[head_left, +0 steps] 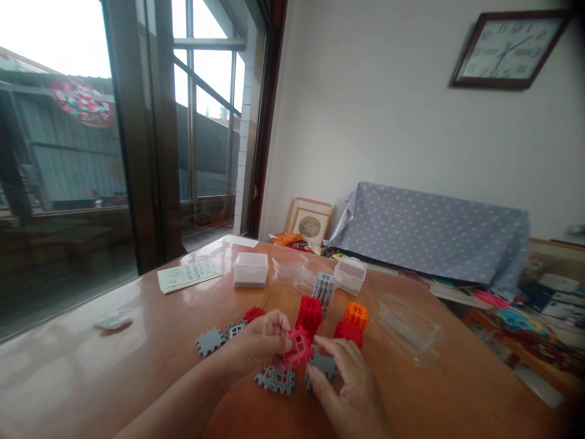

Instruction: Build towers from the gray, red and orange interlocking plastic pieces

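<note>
Lower centre: left hand (pixel 256 346) pinches red waffle tile (pixel 299 346); right hand (pixel 350 381), fingers loosely spread, presses grey tile (pixel 322 364). Red cube (pixel 309 314), grey cube (pixel 323 288), orange cube (pixel 355 315) built — loose grey tiles (pixel 275 379) left.

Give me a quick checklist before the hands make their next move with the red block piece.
1. Left hand grips red piece: ok.
2. Right hand on grey piece, fingers resting on it: ok; actual grip cannot tell.
3. Red and grey pieces interlocked: cannot tell, hands hide the joint.
4. Spare grey tile within reach, flat on the table: ok.
5. Red stack and orange block stand apart from the hands: ok.
</note>
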{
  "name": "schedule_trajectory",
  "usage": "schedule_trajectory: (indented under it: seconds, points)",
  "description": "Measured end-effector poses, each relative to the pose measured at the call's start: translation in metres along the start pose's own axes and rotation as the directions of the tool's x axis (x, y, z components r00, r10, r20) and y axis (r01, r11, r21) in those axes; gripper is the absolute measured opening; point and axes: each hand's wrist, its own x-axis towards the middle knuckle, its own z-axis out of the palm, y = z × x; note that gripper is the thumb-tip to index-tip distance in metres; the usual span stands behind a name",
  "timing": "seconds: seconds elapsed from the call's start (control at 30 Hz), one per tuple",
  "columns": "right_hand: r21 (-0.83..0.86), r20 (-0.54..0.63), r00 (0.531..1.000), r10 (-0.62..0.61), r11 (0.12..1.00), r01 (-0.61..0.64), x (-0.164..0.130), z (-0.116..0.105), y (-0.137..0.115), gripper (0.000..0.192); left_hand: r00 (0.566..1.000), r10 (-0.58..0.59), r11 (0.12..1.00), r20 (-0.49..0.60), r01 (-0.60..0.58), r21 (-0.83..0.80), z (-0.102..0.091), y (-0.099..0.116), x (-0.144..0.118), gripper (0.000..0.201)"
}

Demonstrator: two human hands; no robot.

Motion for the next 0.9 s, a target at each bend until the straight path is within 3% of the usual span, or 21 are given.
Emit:
schedule_trajectory:
  seconds: [0.13, 0.27, 0.4, 0.47, 0.57, 0.7, 0.9]
  points:
    - [0.011, 0.002, 1.0, -0.01, 1.0, 0.01, 0.001, -0.001, -0.004, 0.015, 1.0, 0.005, 0.998, 0.003, -0.005, -0.058, 0.004, -0.002, 0.001, 0.039]
    - [0.037, 0.032, 0.999, -0.03, 0.999, 0.029, 0.0, 0.001, -0.005, 0.021, 0.999, -0.004, 0.999, 0.043, 0.007, -0.051, 0.006, -0.005, 0.001, 0.041]
    - [0.173, 0.012, 0.996, 0.087, 0.981, -0.088, -0.002, 0.003, -0.003, 0.024, 0.996, 0.011, 0.999, 0.09, -0.015, 0.039, 0.009, -0.006, -0.001, 0.038]
    - [0.32, 0.065, 0.98, 0.19, 0.926, -0.201, -0.003, 0.004, -0.003, 0.027, 0.992, 0.011, 0.997, 0.127, -0.021, 0.071, 0.012, -0.006, -0.003, 0.036]
    - [0.537, 0.169, 0.931, 0.323, 0.762, -0.362, -0.001, 0.002, -0.006, 0.035, 0.979, 0.01, 0.995, 0.202, -0.03, 0.095, 0.017, -0.006, -0.004, 0.034]
    - [0.683, 0.203, 0.88, 0.429, 0.582, -0.441, 0.001, -0.002, -0.008, 0.039, 0.976, 0.074, 0.969, 0.205, -0.119, 0.216, 0.018, -0.003, -0.006, 0.036]
    - [0.698, 0.228, 0.859, 0.458, 0.538, -0.472, 0.001, -0.006, -0.002, 0.038, 0.974, 0.124, 0.9, 0.189, -0.19, 0.392, 0.011, -0.001, -0.009, 0.059]
